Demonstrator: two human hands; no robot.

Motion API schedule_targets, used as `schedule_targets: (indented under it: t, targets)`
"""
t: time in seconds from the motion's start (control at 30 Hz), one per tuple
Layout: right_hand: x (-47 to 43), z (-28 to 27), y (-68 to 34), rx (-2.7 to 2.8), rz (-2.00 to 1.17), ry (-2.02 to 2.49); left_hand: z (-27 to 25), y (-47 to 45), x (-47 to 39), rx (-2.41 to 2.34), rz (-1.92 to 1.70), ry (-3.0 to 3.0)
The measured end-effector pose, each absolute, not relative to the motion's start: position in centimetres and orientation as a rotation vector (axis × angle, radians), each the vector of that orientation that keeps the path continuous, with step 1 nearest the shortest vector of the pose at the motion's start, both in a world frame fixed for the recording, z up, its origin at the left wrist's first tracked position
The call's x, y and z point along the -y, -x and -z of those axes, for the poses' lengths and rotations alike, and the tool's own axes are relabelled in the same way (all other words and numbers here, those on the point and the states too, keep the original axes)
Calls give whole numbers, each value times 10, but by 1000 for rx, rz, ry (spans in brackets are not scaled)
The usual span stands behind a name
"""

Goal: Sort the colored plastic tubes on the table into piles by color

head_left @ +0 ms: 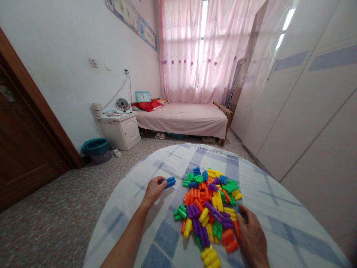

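Observation:
My left hand is closed on a blue plastic building block made of joined tubes, held to the left of a pile. The pile of similar blocks lies on the table, with orange, purple, yellow and green pieces jumbled together. At the pile's right edge is my right hand, its thumb and index finger apart. Beside its thumb stands an orange block; whether they touch I cannot tell. The lower fingers of my right hand are hidden.
A blue and white checked cloth covers the round table. Beyond it are a bed, a white cabinet with a fan, and a bin. A wardrobe lines the right side; a brown door is left.

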State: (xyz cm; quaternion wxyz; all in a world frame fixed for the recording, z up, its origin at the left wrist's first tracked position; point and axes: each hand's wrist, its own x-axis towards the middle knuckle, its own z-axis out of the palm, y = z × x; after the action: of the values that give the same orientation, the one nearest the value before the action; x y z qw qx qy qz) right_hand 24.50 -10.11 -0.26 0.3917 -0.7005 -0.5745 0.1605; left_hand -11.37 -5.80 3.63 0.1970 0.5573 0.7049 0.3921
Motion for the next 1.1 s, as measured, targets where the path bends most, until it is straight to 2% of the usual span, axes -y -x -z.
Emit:
schedule_targets:
  t: [0.23,0.37,0.5,0.67,0.83,1.1]
  targets:
    - [102,-1,-242,1447,-353,1737,-35,153,66,-2299,-1032,-1436]
    - [101,0,-243,1453,-336,1711,-39,138,69,-2433,-1115,-1618]
    - [101,0,-243,1480,-383,1725,-40,91,67,-2044,-1268,-1993]
    - [101,1,-243,1459,-389,1768,-37,33,74,-1513,-1146,-2224]
    - [99,2,-244,1486,-335,1734,-33,21,77,-1478,-1031,-2175]
    - [98,0,-244,1495,-305,1723,-24,29,68,-1459,-1140,-2043]
